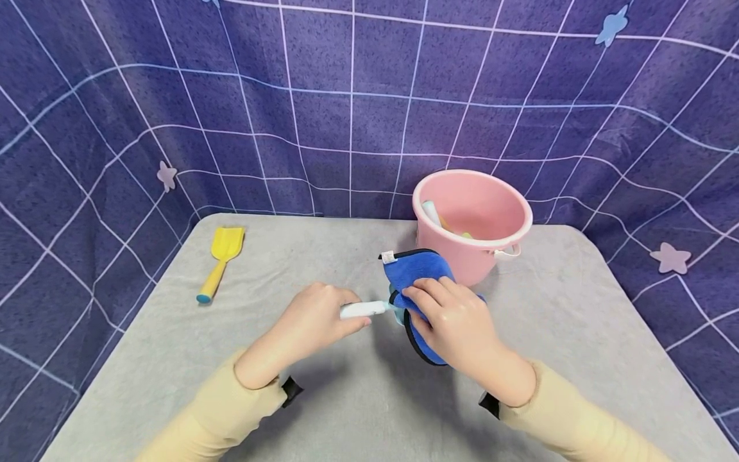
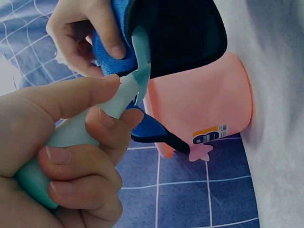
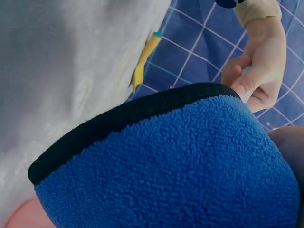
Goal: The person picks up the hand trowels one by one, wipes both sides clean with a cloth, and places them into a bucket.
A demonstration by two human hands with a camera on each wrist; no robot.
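Note:
My left hand (image 1: 320,314) grips the white handle of a beach toy (image 2: 71,133), fingers curled round it. The handle has a teal end, and its light-blue head (image 2: 141,57) is partly hidden by a blue cloth (image 1: 424,269) with black edging. My right hand (image 1: 456,321) holds this cloth folded about the toy's head, thumb on one side and fingers on the other. One corner of the cloth, with a white tag (image 1: 388,257), stands up toward the back. In the right wrist view the fuzzy cloth (image 3: 180,166) fills the foreground.
Behind my right hand stands a pink bucket (image 1: 450,256), with a white handle and several toys partly visible inside. A yellow toy shovel (image 1: 220,260) with a blue handle end lies at the left of the grey-covered table (image 1: 288,250). Blue gridded fabric (image 1: 323,115) hangs behind.

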